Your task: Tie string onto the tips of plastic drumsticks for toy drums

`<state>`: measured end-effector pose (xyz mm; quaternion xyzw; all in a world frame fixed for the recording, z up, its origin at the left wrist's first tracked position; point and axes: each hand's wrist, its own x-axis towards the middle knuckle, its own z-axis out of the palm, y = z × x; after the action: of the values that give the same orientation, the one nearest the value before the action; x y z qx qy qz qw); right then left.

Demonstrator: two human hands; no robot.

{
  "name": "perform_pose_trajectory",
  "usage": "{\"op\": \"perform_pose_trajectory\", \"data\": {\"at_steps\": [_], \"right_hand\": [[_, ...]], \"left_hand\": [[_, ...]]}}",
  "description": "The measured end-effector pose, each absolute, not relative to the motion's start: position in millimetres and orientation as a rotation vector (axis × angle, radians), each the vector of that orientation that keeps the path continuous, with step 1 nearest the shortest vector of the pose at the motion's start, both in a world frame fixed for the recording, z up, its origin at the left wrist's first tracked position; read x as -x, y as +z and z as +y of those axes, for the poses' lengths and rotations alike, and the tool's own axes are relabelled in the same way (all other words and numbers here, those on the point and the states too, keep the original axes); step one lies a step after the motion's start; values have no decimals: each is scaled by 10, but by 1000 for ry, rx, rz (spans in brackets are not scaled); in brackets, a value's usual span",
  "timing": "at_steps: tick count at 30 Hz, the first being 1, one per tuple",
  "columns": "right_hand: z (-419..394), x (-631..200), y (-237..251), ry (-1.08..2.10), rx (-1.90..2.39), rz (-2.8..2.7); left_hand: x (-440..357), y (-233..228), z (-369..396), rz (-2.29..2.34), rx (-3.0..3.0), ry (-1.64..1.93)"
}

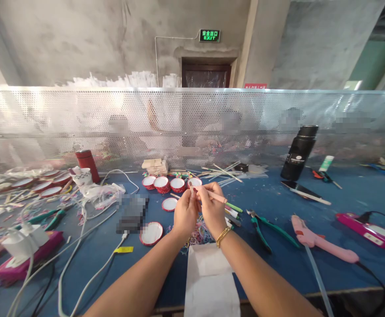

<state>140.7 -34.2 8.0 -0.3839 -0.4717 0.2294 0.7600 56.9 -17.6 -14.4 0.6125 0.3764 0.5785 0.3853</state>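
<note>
Left hand [185, 212] pinched shut on small pale piece [191, 185] at stick tip | right hand [213, 210] closed round pink stick [216, 196], raised over blue table [311, 198] | advisable: steady wrists, pinch near tip, clear of red-rimmed drums [170, 184].

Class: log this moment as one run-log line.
hands: left and right pinch thin stick | below: white paper | right: pink glue gun
</note>
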Motion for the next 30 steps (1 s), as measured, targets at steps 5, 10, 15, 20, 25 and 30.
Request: {"op": "perform_pose_trajectory", "data": {"at_steps": [5, 10, 15, 20, 25, 30], "right_hand": [[-348, -1407, 77, 481, 833, -1065], [-325, -1413, 60, 483, 837, -1067], [-326, -1413, 76, 477, 836, -1013], [-353, -1401, 90, 503, 820, -1046], [-339, -1403, 76, 496, 821, -1067], [-325, -1415, 75, 474, 844, -1029]], "left_hand": [[-564, -152, -164, 938, -1590, 1455], [-562, -156, -162, 961, -1617, 1465], [-565, -144, -181, 925, -1599, 1447], [-562, -147, -171, 923, -1587, 1458], [-561, -164, -149, 935, -1608, 1468], [-570, -153, -165, 901, -1584, 1457]]}}
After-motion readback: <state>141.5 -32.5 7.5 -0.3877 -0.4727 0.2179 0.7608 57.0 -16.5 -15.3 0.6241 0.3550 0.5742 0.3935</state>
